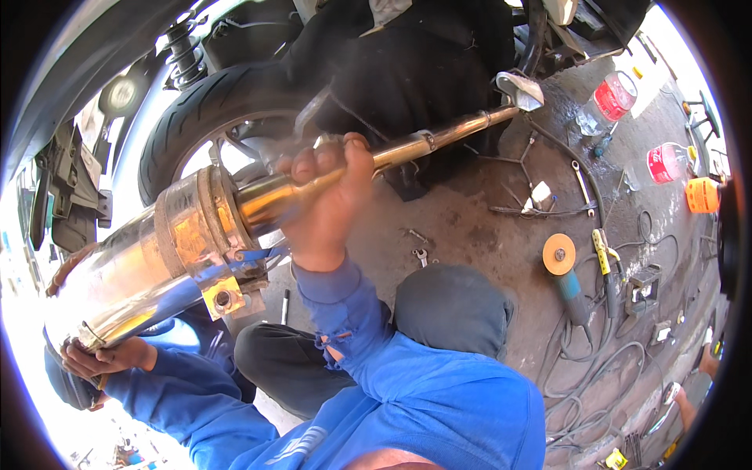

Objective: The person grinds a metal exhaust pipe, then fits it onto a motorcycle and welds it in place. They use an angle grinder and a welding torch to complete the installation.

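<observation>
The person holds a long metal exhaust pipe (235, 227) with both hands. The right hand (325, 200) is closed firmly around the narrow shiny part of the pipe, just beside the point where it becomes wide. The left hand (106, 356) supports the wide end of the pipe from below, with the fingers curled up against its rim; the palm side is partly hidden, so how tight this hold is cannot be told. The pipe is lifted in the air and lies tilted, its wide end low at the left and its thin end going up to the right, toward a bent metal plate (519, 89) at its tip. A small bracket (223, 296) with a hole hangs under the wide part.

Both arms wear blue sleeves (345, 313), and the person's knees are in dark trousers (450, 309).

Behind the pipe stands a motorcycle rear wheel (211, 117) with a black tyre. On the dirty concrete floor (470, 219) to the right lie an angle grinder (565, 274) with an orange disc, some wrenches (581, 182), grey cables (595, 360) and two plastic bottles with red labels (615, 95).
</observation>
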`<state>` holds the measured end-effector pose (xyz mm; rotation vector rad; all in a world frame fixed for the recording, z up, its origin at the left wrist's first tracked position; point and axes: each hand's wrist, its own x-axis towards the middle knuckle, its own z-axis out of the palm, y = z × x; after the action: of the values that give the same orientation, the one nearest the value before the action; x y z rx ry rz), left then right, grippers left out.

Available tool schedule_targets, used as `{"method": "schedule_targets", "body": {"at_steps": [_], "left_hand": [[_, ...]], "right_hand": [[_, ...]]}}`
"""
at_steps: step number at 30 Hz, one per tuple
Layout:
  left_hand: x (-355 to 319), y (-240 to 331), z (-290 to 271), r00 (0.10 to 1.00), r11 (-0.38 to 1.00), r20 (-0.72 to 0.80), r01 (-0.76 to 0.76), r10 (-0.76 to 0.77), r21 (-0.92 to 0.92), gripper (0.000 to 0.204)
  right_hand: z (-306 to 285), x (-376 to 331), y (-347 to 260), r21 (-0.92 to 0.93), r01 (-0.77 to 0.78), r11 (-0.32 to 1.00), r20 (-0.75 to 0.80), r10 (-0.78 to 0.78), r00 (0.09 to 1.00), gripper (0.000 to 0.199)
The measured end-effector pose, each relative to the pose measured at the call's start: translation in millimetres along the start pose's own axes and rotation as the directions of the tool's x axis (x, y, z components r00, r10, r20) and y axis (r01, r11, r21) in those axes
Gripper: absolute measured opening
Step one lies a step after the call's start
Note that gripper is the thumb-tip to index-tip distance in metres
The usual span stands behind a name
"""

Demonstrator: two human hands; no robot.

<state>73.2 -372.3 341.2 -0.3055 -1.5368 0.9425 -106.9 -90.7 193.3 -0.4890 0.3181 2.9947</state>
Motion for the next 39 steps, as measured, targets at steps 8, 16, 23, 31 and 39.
{"method": "schedule_targets", "body": {"at_steps": [8, 16, 23, 31, 39], "left_hand": [[-4.5, 0.4, -4.0, 0.999, 0.999, 0.004, 0.032, -0.032, 0.005, 0.039], [-3.7, 4.3, -4.2, 0.998, 0.998, -0.014, 0.056, -0.056, 0.010, 0.043], [17.0, 9.1, 14.8, 0.971, 0.975, -0.092, -0.218, 0.222, 0.052, 0.045], [15.4, 19.1, -8.5, 0.991, 0.992, 0.124, 0.027, -0.043, 0.125, 0.041], [35.3, 194.8, -90.3, 0.282, 0.563, 0.909, 0.716, 0.307, -0.413, 0.034]], "right_hand": [[4.7, -1.7, -4.0, -0.056, -0.011, 0.998, -0.076, 0.007, 0.997, 0.015], [4.3, -2.7, -4.1, -0.075, -0.006, 0.997, -0.101, -0.001, 0.995, 0.017], [6.7, -1.5, -4.4, -0.013, -0.029, 1.000, -0.109, 0.027, 0.994, 0.019], [5.2, -2.1, -3.8, 0.031, -0.064, 0.997, -0.090, 0.067, 0.994, 0.022], [-21.6, 3.3, 3.7, -0.112, -0.036, 0.993, 0.013, 0.038, 0.999, 0.027]]}}
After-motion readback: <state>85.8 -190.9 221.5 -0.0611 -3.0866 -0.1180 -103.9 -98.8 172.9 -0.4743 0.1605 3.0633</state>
